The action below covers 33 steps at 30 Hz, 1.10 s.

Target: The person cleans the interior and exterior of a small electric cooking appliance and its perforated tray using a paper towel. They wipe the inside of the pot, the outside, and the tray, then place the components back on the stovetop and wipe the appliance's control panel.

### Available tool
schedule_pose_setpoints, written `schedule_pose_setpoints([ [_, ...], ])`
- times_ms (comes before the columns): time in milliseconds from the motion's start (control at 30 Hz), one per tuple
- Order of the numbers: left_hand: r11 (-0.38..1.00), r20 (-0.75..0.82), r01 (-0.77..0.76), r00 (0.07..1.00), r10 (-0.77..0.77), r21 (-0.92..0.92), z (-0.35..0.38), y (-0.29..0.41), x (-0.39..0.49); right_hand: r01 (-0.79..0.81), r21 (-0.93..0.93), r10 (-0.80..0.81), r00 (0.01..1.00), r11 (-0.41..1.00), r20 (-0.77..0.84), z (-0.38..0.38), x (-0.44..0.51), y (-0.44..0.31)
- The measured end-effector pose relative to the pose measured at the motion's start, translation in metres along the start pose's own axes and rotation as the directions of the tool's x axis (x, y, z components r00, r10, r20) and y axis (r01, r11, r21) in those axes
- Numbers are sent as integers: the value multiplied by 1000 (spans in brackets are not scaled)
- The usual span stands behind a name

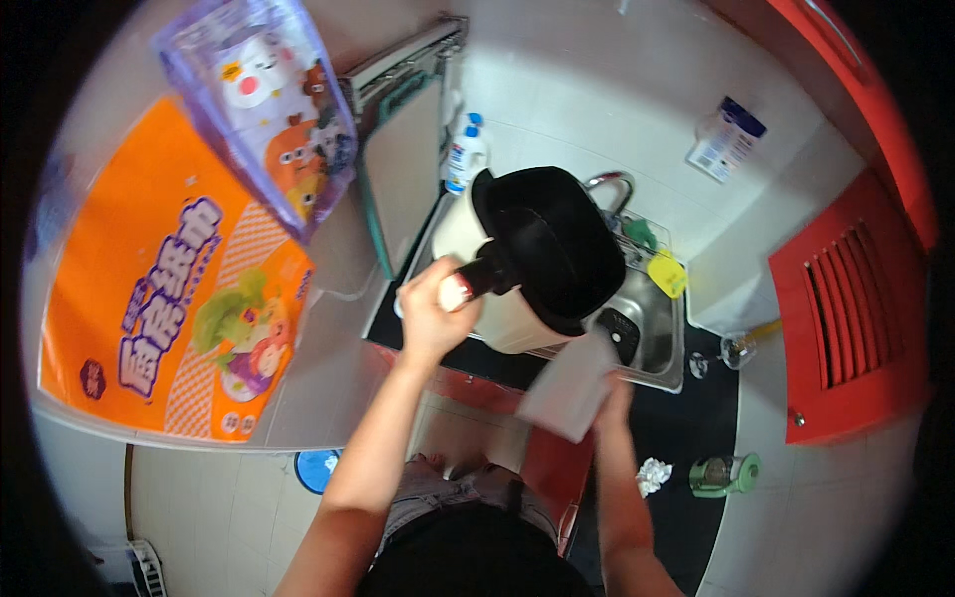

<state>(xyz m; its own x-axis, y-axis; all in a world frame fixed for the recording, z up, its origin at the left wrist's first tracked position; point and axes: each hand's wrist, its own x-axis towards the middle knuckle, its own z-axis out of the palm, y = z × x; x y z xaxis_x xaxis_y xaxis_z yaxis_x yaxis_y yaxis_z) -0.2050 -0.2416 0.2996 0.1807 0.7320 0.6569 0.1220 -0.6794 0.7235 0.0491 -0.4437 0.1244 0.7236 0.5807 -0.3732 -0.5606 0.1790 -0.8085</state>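
My left hand point(439, 312) is closed around the handle of a black air fryer basket point(559, 246), which is tilted so that its dark inside shows. Behind and below the basket is a cream-coloured appliance body point(492, 321), partly hidden by the basket. In my right hand point(615, 403) is a white paper towel point(571, 384), blurred, its upper end close to the basket's lower rim. A stainless steel sink point(660, 339) lies to the right of the basket.
A pump bottle point(466, 160) and a cutting board point(406, 172) stand at the back left. A chrome faucet point(615, 183) and a yellow scrubber point(666, 274) are by the sink. Crumpled paper point(653, 477) and a green-lidded glass jug point(724, 475) lie on the right-hand black counter point(686, 433). An orange paper-towel pack point(171, 298) is at left.
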Motion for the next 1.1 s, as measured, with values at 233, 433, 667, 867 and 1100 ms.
schedule_pose_setpoints([
  [233, 965, -4, -258, 966, 258, -43, 12, -3, -23, 958, -282, -495, 218, -58, 841, 135, -113, -214],
  [433, 938, -29, -335, 942, 334, -90, 18, 9, -34, 905, -416, 110, 424, -92, 899, 184, -86, -172],
  [667, 881, -9, -436, 897, 442, -182, 19, 34, -50, 682, -661, -240, 617, -314, 750, 173, -60, -113],
  [867, 900, 91, -418, 899, 429, -122, 13, 33, -50, 852, -128, 135, 225, -508, 965, 184, -59, -99],
  [1100, 966, 41, -178, 981, 188, -188, 2, 24, -42, 932, 270, 339, -179, -243, 923, 188, -36, -138],
])
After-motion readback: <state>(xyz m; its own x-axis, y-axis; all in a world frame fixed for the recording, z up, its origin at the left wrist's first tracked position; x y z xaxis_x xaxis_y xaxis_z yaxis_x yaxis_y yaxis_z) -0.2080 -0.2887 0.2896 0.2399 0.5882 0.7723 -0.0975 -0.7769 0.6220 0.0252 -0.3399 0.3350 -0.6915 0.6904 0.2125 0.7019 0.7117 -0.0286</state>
